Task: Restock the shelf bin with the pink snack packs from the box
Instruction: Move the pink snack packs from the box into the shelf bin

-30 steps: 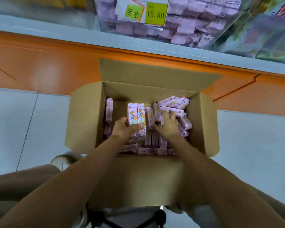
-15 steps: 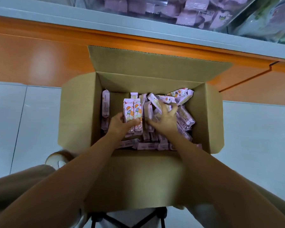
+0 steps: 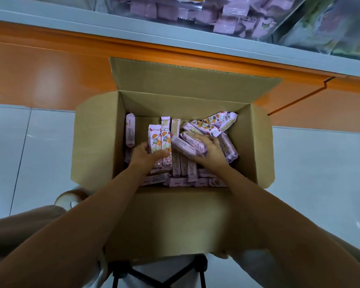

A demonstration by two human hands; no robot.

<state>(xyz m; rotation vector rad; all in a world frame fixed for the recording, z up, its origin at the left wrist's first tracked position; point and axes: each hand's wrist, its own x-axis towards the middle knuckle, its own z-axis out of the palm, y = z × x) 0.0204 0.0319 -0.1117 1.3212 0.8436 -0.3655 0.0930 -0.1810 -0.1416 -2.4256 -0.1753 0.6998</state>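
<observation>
An open cardboard box point(image 3: 96, 140) in front of me holds several pink snack packs point(image 3: 216, 122). My left hand point(image 3: 143, 155) grips two upright pink snack packs with a cartoon print point(image 3: 159, 140) near the box's middle. My right hand point(image 3: 211, 151) holds a few pink packs point(image 3: 187, 145) lying across its fingers, right of centre. Above, the clear shelf bin point(image 3: 195, 13) contains pink packs behind its front wall.
An orange base panel point(image 3: 50, 75) and a grey shelf edge point(image 3: 133, 32) run behind the box. Grey floor tiles point(image 3: 320, 173) lie on both sides. The box stands on a black-legged stool point(image 3: 121, 273). My knee point(image 3: 19, 225) and shoe point(image 3: 71, 197) are at lower left.
My right hand has gathered packs from the loose pile and now holds them. My left hand keeps its hold on the two upright packs. The camera has tilted down slightly.
</observation>
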